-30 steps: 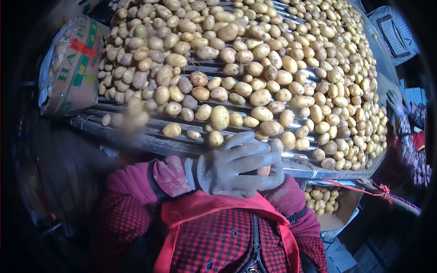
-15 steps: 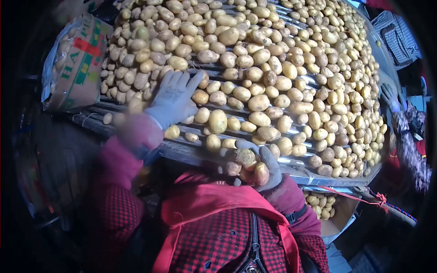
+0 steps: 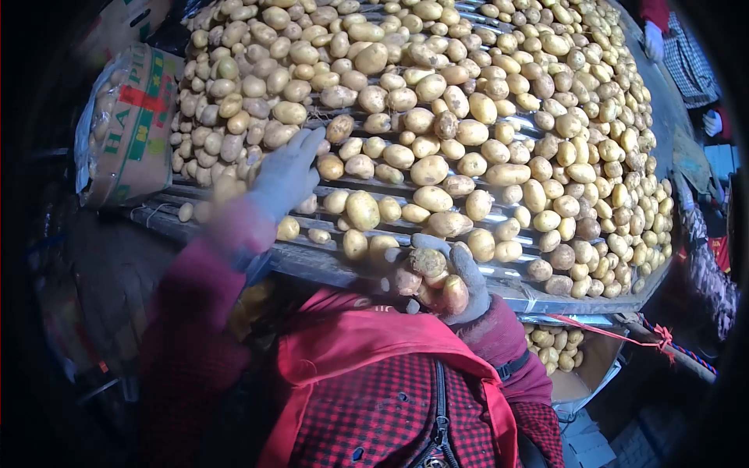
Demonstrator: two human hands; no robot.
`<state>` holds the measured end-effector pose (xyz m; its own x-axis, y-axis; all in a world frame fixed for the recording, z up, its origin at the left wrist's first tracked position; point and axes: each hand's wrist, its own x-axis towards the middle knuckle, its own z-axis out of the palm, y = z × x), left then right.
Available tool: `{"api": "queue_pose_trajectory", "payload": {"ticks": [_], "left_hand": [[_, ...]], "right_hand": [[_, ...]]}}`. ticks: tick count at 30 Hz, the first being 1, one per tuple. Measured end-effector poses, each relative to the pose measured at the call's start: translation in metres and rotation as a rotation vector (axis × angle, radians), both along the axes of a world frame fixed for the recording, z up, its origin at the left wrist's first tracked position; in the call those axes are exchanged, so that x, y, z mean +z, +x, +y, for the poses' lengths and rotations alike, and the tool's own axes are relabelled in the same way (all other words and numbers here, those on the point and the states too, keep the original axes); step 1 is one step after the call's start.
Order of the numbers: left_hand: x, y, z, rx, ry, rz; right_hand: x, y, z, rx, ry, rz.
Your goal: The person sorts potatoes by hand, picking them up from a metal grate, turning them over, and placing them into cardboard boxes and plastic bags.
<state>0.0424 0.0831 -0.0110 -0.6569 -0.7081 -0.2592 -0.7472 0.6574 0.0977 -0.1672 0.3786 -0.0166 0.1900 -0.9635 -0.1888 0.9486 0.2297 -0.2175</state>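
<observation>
Gloved in grey, my left hand [image 3: 287, 173] lies over the near-left part of the potatoes, its fingers stretched out and nothing visible in it. A brownish potato [image 3: 330, 167] is just right of its fingers. Close to my chest, my right hand [image 3: 471, 282], also gloved, is closed round several potatoes [image 3: 455, 295]; one of them is greenish and rough. Loose potatoes [image 3: 430, 171] of many sizes cover the slatted table [image 3: 343, 184] in front of me.
A printed cardboard box [image 3: 129, 129] with a plastic liner stands at the table's left end. Below the near-right edge sits a box of potatoes [image 3: 555, 349]. A red string [image 3: 601, 331] and rope run there. Other people's gloved hands [image 3: 654, 40] show at the right.
My left hand has shifted slightly left, its fingers closer together. The right hand keeps hold of its potatoes. At the right edge, other people's hands have changed place.
</observation>
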Motion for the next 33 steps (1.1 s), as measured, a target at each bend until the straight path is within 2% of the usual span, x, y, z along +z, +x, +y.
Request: {"api": "queue_pose_trajectory", "payload": {"ticks": [2, 4, 5, 7, 8, 9, 11, 13, 14, 16, 18, 20, 21, 25, 27, 28, 30, 33], "left_hand": [[-0.011, -0.01, -0.017, -0.003, -0.07, 0.056], [0.007, -0.026, -0.028, 0.025, 0.078, -0.001], [0.022, -0.027, -0.027, 0.167, 0.248, 0.038], [0.024, -0.004, -0.026, 0.166, 0.285, 0.119], [0.025, 0.004, -0.023, 0.161, 0.314, 0.209], [0.051, -0.002, -0.007, 0.207, 0.271, 0.178], [0.057, 0.017, -0.012, 0.232, 0.302, 0.251], [0.062, 0.029, -0.011, 0.232, 0.275, 0.417], [0.063, 0.03, -0.011, 0.235, 0.274, 0.421], [0.071, 0.018, -0.005, 0.113, 0.247, 0.119], [0.047, 0.011, 0.007, 0.034, 0.167, 0.069], [0.034, -0.006, 0.016, -0.055, 0.187, -0.178], [0.027, -0.004, 0.013, -0.125, 0.129, -0.102], [0.021, -0.018, 0.008, -0.101, 0.15, -0.217], [0.032, -0.039, 0.009, -0.015, 0.22, -0.424], [0.032, -0.041, 0.013, 0.004, 0.199, -0.426], [-0.007, -0.014, 0.028, 0.015, -0.055, -0.226], [0.014, 0.012, 0.039, 0.08, 0.048, 0.007]], "right_hand": [[-0.001, 0.0, -0.001, 0.016, -0.02, -0.002], [-0.002, 0.0, 0.0, 0.075, -0.011, 0.235], [-0.002, -0.001, 0.0, 0.096, -0.007, 0.314], [0.002, 0.001, -0.004, 0.02, 0.001, -0.012], [0.002, 0.001, -0.004, 0.018, -0.001, -0.013], [0.003, -0.001, -0.004, 0.018, 0.022, -0.027], [0.001, 0.001, -0.004, 0.026, 0.051, -0.045], [-0.006, 0.003, -0.009, -0.027, -0.139, 0.016], [-0.013, 0.004, -0.009, -0.023, -0.14, 0.018], [-0.027, 0.006, -0.007, -0.01, -0.151, 0.002], [-0.031, 0.01, -0.006, -0.043, -0.17, 0.085], [-0.027, 0.015, -0.006, -0.076, -0.186, 0.172], [-0.017, 0.017, -0.008, -0.118, -0.176, 0.229], [-0.004, 0.015, -0.013, -0.12, -0.232, 0.324], [-0.018, 0.024, -0.008, -0.125, -0.244, 0.381], [-0.025, 0.025, -0.009, -0.101, -0.212, 0.298], [-0.028, 0.026, -0.013, -0.015, -0.102, 0.026], [-0.024, 0.027, -0.016, 0.019, -0.126, 0.054]]}}
